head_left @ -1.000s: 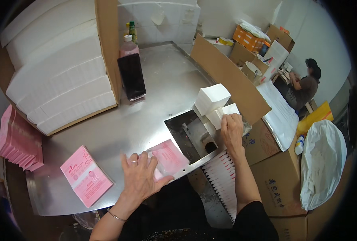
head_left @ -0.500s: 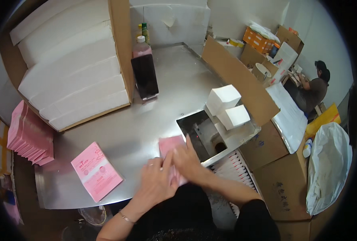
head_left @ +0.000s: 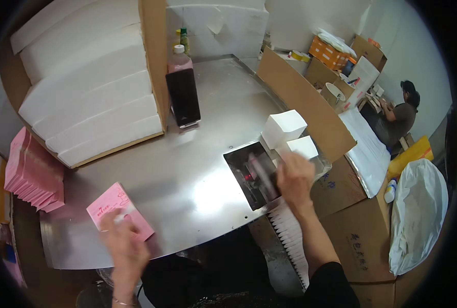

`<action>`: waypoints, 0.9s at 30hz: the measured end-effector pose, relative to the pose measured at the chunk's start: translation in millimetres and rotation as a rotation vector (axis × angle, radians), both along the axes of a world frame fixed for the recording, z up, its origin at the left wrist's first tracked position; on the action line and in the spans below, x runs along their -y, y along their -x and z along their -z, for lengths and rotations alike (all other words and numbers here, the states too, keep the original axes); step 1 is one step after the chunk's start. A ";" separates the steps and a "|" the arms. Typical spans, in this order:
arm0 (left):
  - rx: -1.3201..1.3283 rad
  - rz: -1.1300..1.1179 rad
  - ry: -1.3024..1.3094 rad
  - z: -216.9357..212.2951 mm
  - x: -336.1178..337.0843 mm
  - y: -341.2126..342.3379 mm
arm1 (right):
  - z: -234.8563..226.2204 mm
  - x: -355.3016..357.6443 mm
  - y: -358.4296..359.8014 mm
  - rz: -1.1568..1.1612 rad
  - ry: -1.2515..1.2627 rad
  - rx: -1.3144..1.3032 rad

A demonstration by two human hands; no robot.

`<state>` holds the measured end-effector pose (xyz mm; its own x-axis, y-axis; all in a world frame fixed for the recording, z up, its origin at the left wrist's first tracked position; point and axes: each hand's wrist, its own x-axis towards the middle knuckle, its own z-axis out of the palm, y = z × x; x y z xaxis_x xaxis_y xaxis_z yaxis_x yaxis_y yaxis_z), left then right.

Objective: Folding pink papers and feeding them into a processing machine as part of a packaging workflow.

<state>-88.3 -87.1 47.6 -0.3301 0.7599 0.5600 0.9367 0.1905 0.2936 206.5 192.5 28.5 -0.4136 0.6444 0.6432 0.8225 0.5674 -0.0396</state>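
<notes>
My left hand (head_left: pixel 123 244) is over a flat stack of pink printed packets (head_left: pixel 142 222) at the left front of the metal table. Its fingers are blurred, so whether they grip a packet cannot be made out. My right hand (head_left: pixel 295 178) is at the nearer of two white block-shaped stacks (head_left: pixel 304 147) and partly covers it. Motion smears those fingers too. The farther white stack (head_left: pixel 285 128) stands just behind. Beside the right hand, a rectangular opening (head_left: pixel 239 167) in the table shows a blurred pinkish strip (head_left: pixel 261 172) and a small red light.
A large carton of white blocks (head_left: pixel 100 102) stands at the back left, with pink packets (head_left: pixel 33 172) bundled beside it. A dark phone (head_left: pixel 183 97) leans before a bottle (head_left: pixel 179 60). Cardboard boxes (head_left: pixel 364 241) and a white plastic bag (head_left: pixel 418 220) are at right. Another person (head_left: pixel 400 115) sits beyond.
My hands, together on a pink packet before, have parted. The left moved to the pink stack, the right to the white stacks. The packet has left the table's front edge; a pinkish strip shows in the opening.
</notes>
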 end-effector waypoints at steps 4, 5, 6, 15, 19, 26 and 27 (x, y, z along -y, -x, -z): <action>-0.118 -0.209 0.285 14.2 12.5 30.3 | 13.4 -40.6 -32.7 0.191 -0.090 0.032; -0.123 -0.147 0.302 15.6 8.3 32.8 | 19.5 -49.5 -36.3 0.166 -0.065 0.007; -0.122 -0.088 0.335 16.8 11.5 31.8 | 20.4 -50.6 -33.7 0.177 -0.046 -0.059; 0.147 0.494 0.101 35.3 -88.6 -78.0 | 25.9 -58.8 -55.4 0.074 0.062 -0.201; 0.111 0.509 0.188 42.1 -90.8 -85.3 | 18.6 -47.0 -44.0 0.029 -0.060 -0.223; 0.110 0.388 0.220 37.4 -72.3 -56.2 | 22.8 117.6 51.1 -0.849 0.035 0.133; 0.121 0.346 0.179 39.1 -74.1 -62.0 | 35.2 107.4 60.7 -0.778 0.058 0.171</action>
<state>-26.2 -13.0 8.5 -0.0933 0.9197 0.3813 0.9154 -0.0714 0.3962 145.8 85.1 -6.6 -0.8484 0.1604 0.5044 0.1884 0.9821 0.0046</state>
